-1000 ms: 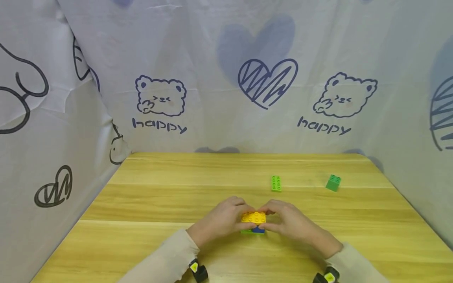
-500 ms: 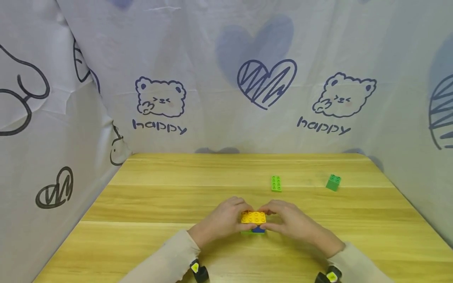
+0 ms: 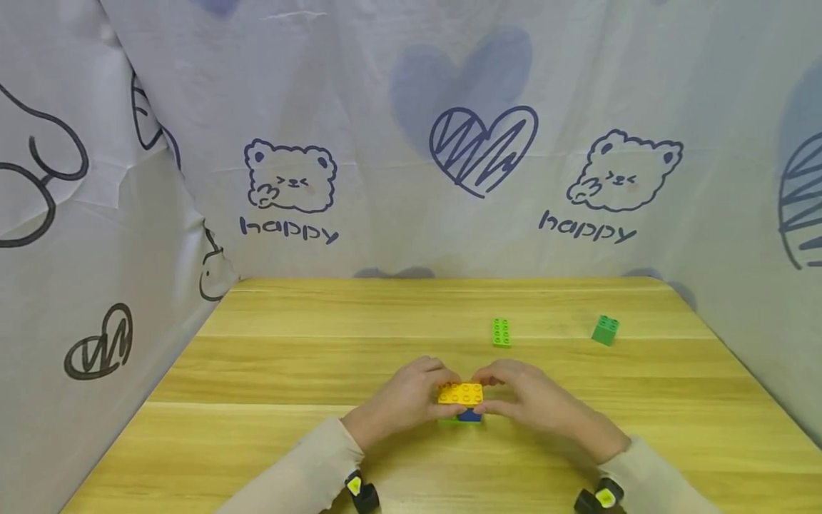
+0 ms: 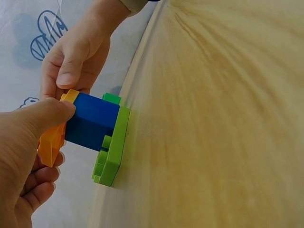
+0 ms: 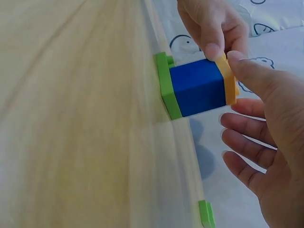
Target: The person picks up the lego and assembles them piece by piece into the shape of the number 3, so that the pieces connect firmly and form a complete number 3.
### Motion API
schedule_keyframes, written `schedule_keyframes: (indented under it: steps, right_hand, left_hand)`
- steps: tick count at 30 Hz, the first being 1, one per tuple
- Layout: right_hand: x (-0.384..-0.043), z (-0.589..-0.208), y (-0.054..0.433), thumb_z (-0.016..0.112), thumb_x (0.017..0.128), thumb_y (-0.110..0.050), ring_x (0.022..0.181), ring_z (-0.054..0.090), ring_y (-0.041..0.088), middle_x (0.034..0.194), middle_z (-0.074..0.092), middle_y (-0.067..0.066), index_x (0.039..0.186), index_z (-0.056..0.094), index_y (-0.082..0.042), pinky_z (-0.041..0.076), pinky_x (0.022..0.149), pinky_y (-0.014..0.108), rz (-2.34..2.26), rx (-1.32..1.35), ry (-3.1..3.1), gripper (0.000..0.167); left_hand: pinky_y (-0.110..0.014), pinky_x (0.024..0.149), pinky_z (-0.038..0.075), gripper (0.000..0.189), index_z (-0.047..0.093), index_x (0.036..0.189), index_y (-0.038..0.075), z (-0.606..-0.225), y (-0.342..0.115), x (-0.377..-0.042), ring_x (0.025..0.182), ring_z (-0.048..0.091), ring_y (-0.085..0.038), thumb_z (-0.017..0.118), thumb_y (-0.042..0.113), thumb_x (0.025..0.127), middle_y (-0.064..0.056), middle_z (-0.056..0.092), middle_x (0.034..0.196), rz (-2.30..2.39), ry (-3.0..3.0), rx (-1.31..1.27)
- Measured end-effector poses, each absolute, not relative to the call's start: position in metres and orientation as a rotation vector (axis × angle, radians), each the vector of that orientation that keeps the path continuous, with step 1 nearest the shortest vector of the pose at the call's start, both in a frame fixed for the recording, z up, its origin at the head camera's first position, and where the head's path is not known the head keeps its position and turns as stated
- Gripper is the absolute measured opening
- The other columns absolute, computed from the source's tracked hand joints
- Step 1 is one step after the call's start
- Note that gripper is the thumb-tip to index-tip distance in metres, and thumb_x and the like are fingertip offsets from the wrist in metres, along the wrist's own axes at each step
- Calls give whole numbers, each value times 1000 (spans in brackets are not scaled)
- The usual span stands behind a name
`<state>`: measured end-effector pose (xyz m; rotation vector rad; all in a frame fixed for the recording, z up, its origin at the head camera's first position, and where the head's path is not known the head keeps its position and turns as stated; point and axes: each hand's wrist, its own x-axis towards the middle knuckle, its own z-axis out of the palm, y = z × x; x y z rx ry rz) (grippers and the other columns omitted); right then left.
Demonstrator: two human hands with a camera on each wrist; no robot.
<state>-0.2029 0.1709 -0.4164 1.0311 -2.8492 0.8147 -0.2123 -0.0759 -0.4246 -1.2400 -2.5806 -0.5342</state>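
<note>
A small stack of toy building bricks stands on the table between both hands. Its light green base plate (image 4: 116,152) lies flat, a tall blue brick (image 5: 198,87) sits on one end, and a yellow studded brick (image 3: 461,393) caps it, reaching out over the base's other end. My left hand (image 3: 404,396) pinches the overhanging left end of the yellow brick between thumb and fingers. At the opposite end, my right hand (image 3: 536,400) holds it with thumb in front and index finger behind, while the other right fingers are spread loosely beside the stack.
Farther back on the wooden table (image 3: 289,357) lie a light green studded plate (image 3: 501,333) and, to its right, a darker green brick (image 3: 605,330). A printed white cloth (image 3: 385,235) hangs behind the table and along both sides.
My right hand has shifted very slightly to the right along the yellow brick's end. The left hand and the stack look nearly still.
</note>
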Motion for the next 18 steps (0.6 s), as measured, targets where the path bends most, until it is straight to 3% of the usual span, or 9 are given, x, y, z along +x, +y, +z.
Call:
schedule_keyframes:
  steps: [18]
  right_hand:
    - [-232,-416,218,65,93,-45,119,52,29,126,60,6,130,59,-10,41,100,51,602,762,-2738,51]
  left_hand:
    - [-16,77,46,40,72,112,15,-423,-74,-210,88,55,-6,72,46,87,6,64,100,-488,-2611,-1207]
